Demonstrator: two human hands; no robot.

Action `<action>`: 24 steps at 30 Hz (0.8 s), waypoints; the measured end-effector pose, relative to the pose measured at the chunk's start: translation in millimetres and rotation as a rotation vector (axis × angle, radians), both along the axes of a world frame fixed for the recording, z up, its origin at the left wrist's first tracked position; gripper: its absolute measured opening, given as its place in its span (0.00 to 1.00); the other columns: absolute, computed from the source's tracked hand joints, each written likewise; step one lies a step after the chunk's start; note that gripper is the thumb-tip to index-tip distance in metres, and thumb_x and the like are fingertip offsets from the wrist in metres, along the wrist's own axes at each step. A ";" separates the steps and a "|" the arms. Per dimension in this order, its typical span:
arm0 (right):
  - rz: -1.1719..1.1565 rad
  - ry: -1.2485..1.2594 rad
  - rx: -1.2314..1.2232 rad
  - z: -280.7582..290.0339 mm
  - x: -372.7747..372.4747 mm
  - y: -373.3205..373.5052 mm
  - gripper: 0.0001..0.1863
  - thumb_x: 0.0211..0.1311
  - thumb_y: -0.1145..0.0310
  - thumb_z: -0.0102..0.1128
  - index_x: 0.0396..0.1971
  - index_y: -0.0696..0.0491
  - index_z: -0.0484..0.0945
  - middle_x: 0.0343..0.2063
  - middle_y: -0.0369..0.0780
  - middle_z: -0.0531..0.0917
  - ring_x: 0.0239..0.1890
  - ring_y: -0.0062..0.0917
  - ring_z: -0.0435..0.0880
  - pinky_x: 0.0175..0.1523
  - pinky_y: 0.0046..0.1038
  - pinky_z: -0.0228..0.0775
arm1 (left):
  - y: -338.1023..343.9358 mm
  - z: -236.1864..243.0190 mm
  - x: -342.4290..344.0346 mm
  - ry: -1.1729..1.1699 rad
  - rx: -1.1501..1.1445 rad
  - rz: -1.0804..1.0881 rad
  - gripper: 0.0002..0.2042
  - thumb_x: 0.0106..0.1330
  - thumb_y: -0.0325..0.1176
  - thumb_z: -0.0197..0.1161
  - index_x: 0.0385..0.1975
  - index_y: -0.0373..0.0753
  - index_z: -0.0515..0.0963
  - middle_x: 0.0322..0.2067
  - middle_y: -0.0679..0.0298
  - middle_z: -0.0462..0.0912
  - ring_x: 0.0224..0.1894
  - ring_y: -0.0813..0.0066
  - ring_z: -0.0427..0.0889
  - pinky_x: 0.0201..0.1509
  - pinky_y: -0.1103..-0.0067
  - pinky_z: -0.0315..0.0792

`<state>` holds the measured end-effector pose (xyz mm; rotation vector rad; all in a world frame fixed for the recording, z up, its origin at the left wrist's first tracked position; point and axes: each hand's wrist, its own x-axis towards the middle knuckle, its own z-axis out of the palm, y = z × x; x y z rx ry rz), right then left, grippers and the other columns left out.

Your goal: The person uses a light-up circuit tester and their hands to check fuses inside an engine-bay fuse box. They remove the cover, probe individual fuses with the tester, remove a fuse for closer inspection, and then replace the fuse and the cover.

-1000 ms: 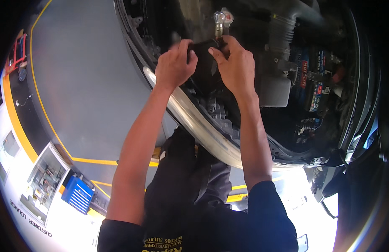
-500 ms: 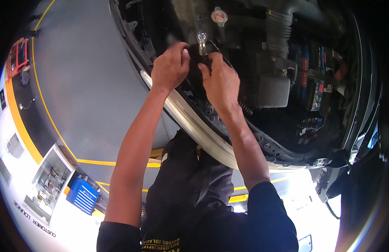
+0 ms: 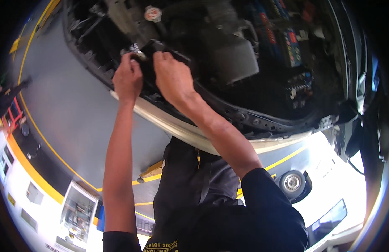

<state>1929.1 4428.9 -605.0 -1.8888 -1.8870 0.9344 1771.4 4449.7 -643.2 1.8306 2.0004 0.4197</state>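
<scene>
A clear glass light bulb (image 3: 134, 47) with a shiny metal base tilts to the left between my hands, above the front of an open engine bay. Its base points toward my right hand (image 3: 174, 77), whose fingers are closed; the dark part they seem to grip at the base blends into the background. My left hand (image 3: 128, 80) is pinched right beside the bulb's glass. Something small and pale shows at its fingertips, too blurred to name. Whether the left fingers touch the bulb, I cannot tell.
Below my hands curves the car's pale front bumper (image 3: 177, 126). A round cap (image 3: 153, 14) sits beyond them, with a grey plastic box (image 3: 234, 61) and a battery (image 3: 292, 46) to the right. At lower right stand a wheel (image 3: 292, 182) and a white vehicle (image 3: 328, 224).
Both hands have shifted left in the picture as the view turned. The bulb, upright before, now leans left, closer to my left fingertips.
</scene>
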 end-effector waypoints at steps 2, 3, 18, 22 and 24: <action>-0.026 0.058 0.024 2.4 2.9 -4.5 0.09 0.60 0.77 0.57 0.41 0.60 0.75 0.39 0.51 0.84 0.39 0.47 0.88 0.41 0.43 0.83 | 0.6 -1.9 -0.4 0.001 -0.009 -0.001 0.14 0.73 0.35 0.49 0.52 0.45 0.80 0.42 0.49 0.87 0.44 0.43 0.85 0.48 0.55 0.76; -0.013 0.069 0.082 2.2 0.4 -8.6 0.09 0.60 0.76 0.58 0.40 0.60 0.75 0.38 0.50 0.84 0.38 0.44 0.89 0.40 0.40 0.84 | -0.9 -3.6 -8.1 -0.012 0.004 -0.002 0.16 0.73 0.35 0.48 0.53 0.44 0.80 0.43 0.49 0.87 0.44 0.43 0.86 0.48 0.56 0.76; -0.741 -0.153 0.930 87.9 271.0 -90.3 0.07 0.61 0.72 0.71 0.40 0.52 0.86 0.28 0.38 0.88 0.27 0.27 0.87 0.33 0.27 0.79 | -8.1 -7.4 -4.8 -0.079 0.094 -0.025 0.17 0.70 0.24 0.46 0.55 0.33 0.76 0.51 0.53 0.86 0.55 0.59 0.85 0.58 0.67 0.75; -0.828 -0.308 0.750 101.2 335.8 -71.7 0.09 0.67 0.64 0.69 0.43 0.50 0.88 0.33 0.39 0.91 0.37 0.25 0.91 0.44 0.27 0.79 | -4.8 -6.7 -3.1 -0.068 0.085 -0.061 0.16 0.70 0.24 0.47 0.55 0.33 0.76 0.50 0.52 0.86 0.54 0.58 0.85 0.58 0.67 0.75; -0.690 -0.119 0.566 124.8 339.9 -62.7 0.16 0.63 0.65 0.70 0.49 0.55 0.84 0.39 0.44 0.89 0.41 0.29 0.89 0.47 0.31 0.79 | -6.2 -3.6 -5.4 -0.050 0.086 -0.069 0.16 0.70 0.24 0.48 0.54 0.32 0.76 0.50 0.52 0.86 0.54 0.57 0.86 0.58 0.67 0.75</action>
